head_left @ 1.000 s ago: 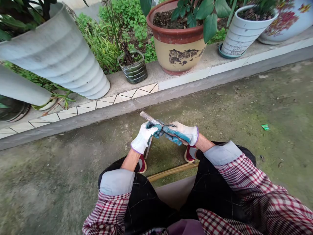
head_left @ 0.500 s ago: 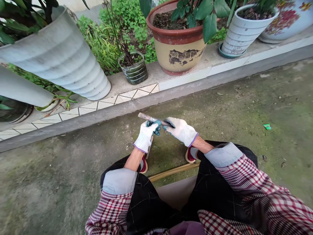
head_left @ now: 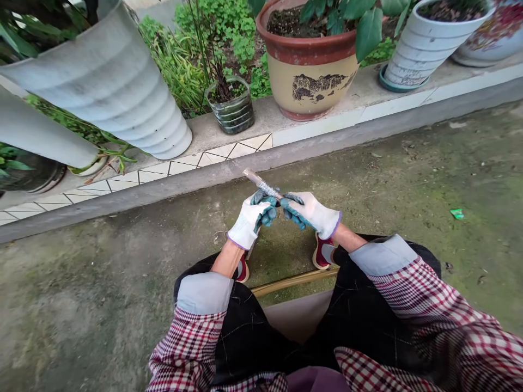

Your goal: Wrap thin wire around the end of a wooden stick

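Observation:
Both my hands wear white work gloves with blue-green coated palms and purple cuffs. A short wooden stick (head_left: 254, 177) with thin silvery wire wound around its middle points up and away to the left. My left hand (head_left: 246, 219) is closed around the stick just below the wire. My right hand (head_left: 316, 212) is closed at the stick's near end, its fingertips almost meeting the left ones. That end is hidden by the gloves. Under my left hand, a second thin piece (head_left: 254, 245) slants down beside my shoe, mostly covered.
A tiled ledge (head_left: 318, 134) runs across ahead, carrying a tall white pot (head_left: 134, 87), a cut plastic container (head_left: 232, 113), a beige pot with a red rim (head_left: 310, 81) and a ribbed white pot (head_left: 425, 49). A green scrap (head_left: 457, 214) lies on the concrete. A yellowish bar (head_left: 294, 281) crosses between my legs.
The stick has turned, its far end now tilting further away from me. My right fingers have shifted and curl more under it. The view has moved slightly.

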A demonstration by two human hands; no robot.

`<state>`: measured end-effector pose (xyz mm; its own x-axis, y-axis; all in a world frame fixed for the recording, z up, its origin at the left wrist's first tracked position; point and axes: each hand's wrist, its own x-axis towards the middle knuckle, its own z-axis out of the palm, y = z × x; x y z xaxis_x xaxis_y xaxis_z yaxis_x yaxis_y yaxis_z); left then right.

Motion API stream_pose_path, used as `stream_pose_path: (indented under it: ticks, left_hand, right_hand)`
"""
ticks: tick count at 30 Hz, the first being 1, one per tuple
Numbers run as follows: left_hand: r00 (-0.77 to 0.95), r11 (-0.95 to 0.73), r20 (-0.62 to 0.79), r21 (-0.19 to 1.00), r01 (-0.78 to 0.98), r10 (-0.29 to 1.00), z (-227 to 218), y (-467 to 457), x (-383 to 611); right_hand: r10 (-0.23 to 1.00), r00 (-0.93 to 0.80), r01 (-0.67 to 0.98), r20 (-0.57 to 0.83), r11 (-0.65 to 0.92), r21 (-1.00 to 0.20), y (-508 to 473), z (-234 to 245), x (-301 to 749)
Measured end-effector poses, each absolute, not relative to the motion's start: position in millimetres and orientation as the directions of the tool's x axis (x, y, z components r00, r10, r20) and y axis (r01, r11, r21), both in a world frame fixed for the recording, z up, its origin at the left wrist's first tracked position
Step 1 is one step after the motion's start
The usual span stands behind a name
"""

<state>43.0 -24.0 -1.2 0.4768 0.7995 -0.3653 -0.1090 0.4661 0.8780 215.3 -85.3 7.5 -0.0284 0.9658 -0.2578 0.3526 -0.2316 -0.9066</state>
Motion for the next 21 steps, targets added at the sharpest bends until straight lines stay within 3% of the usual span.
stream_pose_path:
  ticks: [2, 3, 5, 8, 12, 15, 18, 21]
  left_hand:
    - [0.468, 0.470, -0.368, 0.874, -0.121, 0.804, -3, -26, 46]
    - [0.457, 0.474, -0.373, 0.871, -0.127, 0.807, -4, -26, 47]
    - [0.422, 0.479, -0.386, 0.867, -0.137, 0.820, -7, -27, 51]
    - [0.387, 0.473, -0.395, 0.871, -0.131, 0.834, -12, -26, 56]
    - [0.440, 0.471, -0.386, 0.876, -0.099, 0.811, -11, -24, 56]
    - [0.499, 0.473, -0.376, 0.878, -0.078, 0.781, -5, -24, 50]
    - [0.575, 0.476, -0.342, 0.874, -0.096, 0.743, -1, -23, 43]
    - [0.634, 0.479, -0.303, 0.870, -0.121, 0.711, -1, -23, 37]
  right_hand:
    - [0.935, -0.087, 0.203, -0.343, -0.320, -0.925, -84, 5, 216]
    - [0.934, -0.089, 0.207, -0.347, -0.324, -0.923, -82, 4, 216]
    - [0.957, -0.032, 0.367, -0.287, -0.256, -0.894, -79, 2, 218]
    - [0.990, 0.073, 0.660, -0.121, -0.139, -0.739, -77, 2, 219]
    - [0.997, 0.061, 0.774, -0.041, -0.074, -0.629, -80, 4, 220]
    - [0.998, -0.003, 0.688, -0.063, -0.044, -0.724, -83, 5, 222]
    - [0.990, -0.083, 0.476, -0.111, -0.058, -0.877, -84, 6, 223]
    - [0.980, -0.123, 0.384, -0.158, -0.100, -0.918, -84, 9, 224]
